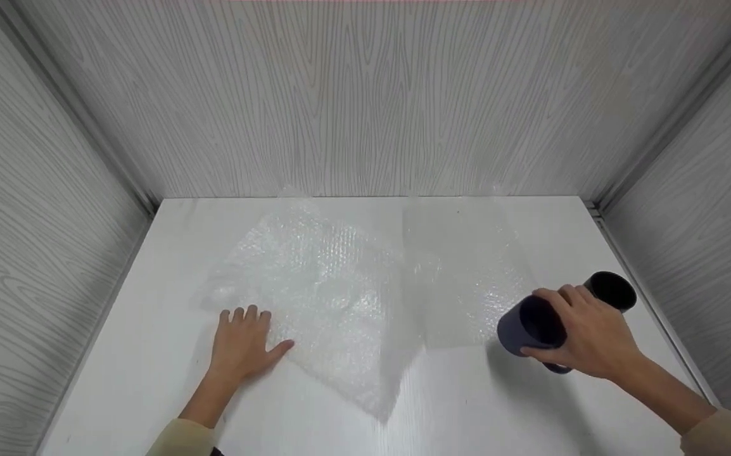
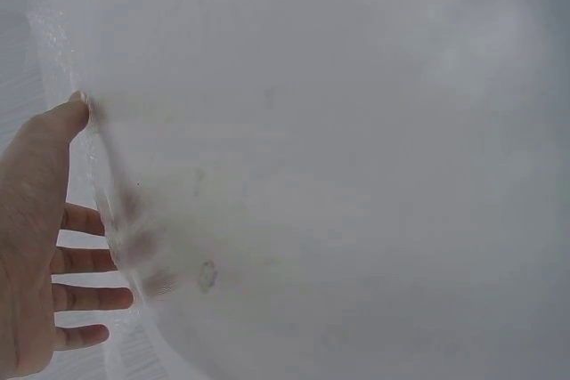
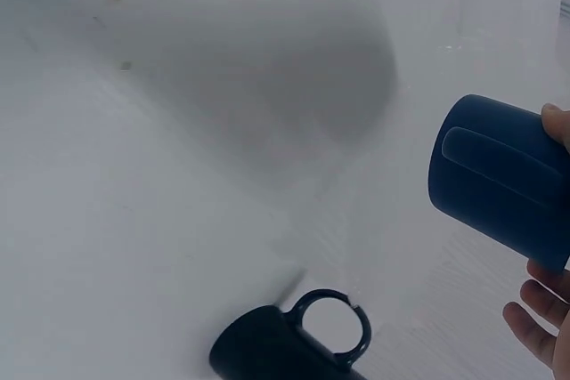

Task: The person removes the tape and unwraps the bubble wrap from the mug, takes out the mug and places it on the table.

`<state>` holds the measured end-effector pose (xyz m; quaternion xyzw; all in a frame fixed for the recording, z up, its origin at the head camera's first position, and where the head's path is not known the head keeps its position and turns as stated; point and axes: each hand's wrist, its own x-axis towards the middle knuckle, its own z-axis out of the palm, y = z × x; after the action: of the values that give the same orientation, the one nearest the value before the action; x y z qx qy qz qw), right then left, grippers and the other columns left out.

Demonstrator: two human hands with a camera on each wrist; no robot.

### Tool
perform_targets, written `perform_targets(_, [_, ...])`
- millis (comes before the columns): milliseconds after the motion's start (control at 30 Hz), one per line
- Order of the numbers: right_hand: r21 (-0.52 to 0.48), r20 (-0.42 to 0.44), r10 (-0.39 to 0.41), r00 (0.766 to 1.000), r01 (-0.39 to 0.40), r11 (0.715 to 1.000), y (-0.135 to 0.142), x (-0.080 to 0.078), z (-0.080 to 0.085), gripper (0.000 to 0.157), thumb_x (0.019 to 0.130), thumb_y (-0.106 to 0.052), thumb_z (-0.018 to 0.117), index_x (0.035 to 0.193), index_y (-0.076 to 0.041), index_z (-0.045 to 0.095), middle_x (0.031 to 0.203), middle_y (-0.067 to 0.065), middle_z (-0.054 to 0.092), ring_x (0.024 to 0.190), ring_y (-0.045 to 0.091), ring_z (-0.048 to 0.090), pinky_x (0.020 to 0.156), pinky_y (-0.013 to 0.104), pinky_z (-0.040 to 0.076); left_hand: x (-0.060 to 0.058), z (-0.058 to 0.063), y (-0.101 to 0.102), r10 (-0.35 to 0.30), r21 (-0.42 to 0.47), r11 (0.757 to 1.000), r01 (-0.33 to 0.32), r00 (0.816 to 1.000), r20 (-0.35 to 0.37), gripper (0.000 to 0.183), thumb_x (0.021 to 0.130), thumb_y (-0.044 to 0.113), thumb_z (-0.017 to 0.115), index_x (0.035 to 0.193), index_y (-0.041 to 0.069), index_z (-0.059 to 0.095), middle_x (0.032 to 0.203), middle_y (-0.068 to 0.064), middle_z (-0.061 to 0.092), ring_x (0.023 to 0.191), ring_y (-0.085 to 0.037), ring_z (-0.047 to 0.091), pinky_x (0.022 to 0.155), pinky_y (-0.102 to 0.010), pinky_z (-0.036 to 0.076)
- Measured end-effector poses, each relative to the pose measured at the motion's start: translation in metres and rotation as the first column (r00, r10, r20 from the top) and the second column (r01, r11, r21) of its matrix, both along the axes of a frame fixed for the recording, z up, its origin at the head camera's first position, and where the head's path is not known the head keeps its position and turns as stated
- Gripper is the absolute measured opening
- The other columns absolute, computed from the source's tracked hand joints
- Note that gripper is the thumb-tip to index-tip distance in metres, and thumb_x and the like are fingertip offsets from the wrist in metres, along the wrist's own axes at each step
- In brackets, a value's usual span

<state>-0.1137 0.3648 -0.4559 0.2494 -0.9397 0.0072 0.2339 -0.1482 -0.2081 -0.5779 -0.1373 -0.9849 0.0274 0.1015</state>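
Note:
My right hand (image 1: 597, 332) grips a dark blue mug (image 1: 512, 329) by its rim side, thumb and fingers on opposite sides. The mug is tilted and held above the table, casting a shadow below it. Behind that hand stands a black mug (image 1: 614, 290), partly hidden by the hand; its ring handle (image 3: 363, 335) shows in the right wrist view. My left hand (image 1: 242, 345) lies with fingers spread and straight at the near left edge of a clear bubble wrap sheet (image 1: 327, 285). In the left wrist view the thumb touches the sheet's edge.
A second clear bubble wrap sheet (image 1: 460, 272) lies to the right, overlapping the first. The white table (image 1: 441, 405) is enclosed by a back wall (image 1: 365, 101) and side walls with wood-grain patterns, the right one (image 1: 714, 240) close to the black mug.

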Motion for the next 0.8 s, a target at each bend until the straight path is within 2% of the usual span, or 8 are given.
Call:
perform_targets(133, [-0.010, 0.002, -0.024, 1.000, 0.024, 1.000, 0.018, 0.008, -0.004, 0.098, 0.050, -0.066, 0.095, 0.128, -0.014, 0.065, 0.101, 0.013, 0.068, 0.088, 0.030, 0.067, 0.051, 0.041, 0.055, 0.000, 0.001, 0.001, -0.001, 0.011, 1.000, 0.001, 1.000, 0.008, 0.077, 0.091, 0.072, 0.062, 0.120, 0.001, 0.068, 0.118, -0.026, 0.070, 0.110, -0.046, 0.065, 0.104, -0.063, 0.048])
perform_targets(267, [-0.011, 0.013, -0.058, 0.998, 0.058, 0.998, 0.035, 0.015, -0.008, 0.100, 0.048, -0.067, 0.096, 0.128, -0.015, 0.065, 0.099, 0.013, 0.067, 0.077, 0.025, 0.064, 0.045, 0.035, 0.049, 0.000, 0.000, 0.000, -0.001, 0.016, 1.000, 0.001, 1.000, 0.003, 0.077, 0.091, 0.072, 0.063, 0.119, 0.001, 0.068, 0.117, -0.025, 0.070, 0.110, -0.046, 0.065, 0.104, -0.063, 0.048])
perform_targets(433, [0.000, 0.039, -0.091, 0.995, 0.091, 0.996, 0.056, 0.021, -0.017, 0.102, 0.046, -0.067, 0.096, 0.128, -0.014, 0.064, 0.097, 0.013, 0.065, 0.069, 0.020, 0.058, 0.048, 0.031, 0.045, 0.000, -0.002, 0.000, -0.005, 0.015, 1.000, 0.005, 1.000, -0.014, 0.076, 0.090, 0.072, 0.064, 0.116, 0.001, 0.068, 0.114, -0.025, 0.070, 0.107, -0.046, 0.066, 0.101, -0.062, 0.049])
perform_targets(633, [0.020, 0.064, -0.114, 0.991, 0.113, 0.993, 0.078, 0.027, -0.026, 0.101, 0.047, -0.067, 0.096, 0.126, -0.013, 0.064, 0.100, 0.018, 0.069, 0.073, 0.028, 0.063, 0.050, 0.041, 0.051, 0.000, -0.003, -0.001, -0.011, 0.013, 1.000, 0.011, 0.999, -0.037, 0.077, 0.090, 0.073, 0.064, 0.115, 0.001, 0.068, 0.112, -0.025, 0.070, 0.105, -0.045, 0.066, 0.100, -0.062, 0.050])
perform_targets(800, [0.030, 0.137, -0.169, 0.976, 0.166, 0.986, 0.093, 0.031, -0.031, 0.102, 0.051, -0.070, 0.095, 0.128, -0.013, 0.061, 0.107, 0.021, 0.070, 0.082, 0.037, 0.067, 0.052, 0.050, 0.054, -0.001, -0.002, -0.002, -0.002, -0.001, 1.000, 0.002, 1.000, -0.006, 0.078, 0.090, 0.074, 0.062, 0.120, 0.002, 0.068, 0.115, -0.023, 0.070, 0.109, -0.045, 0.066, 0.102, -0.061, 0.049])
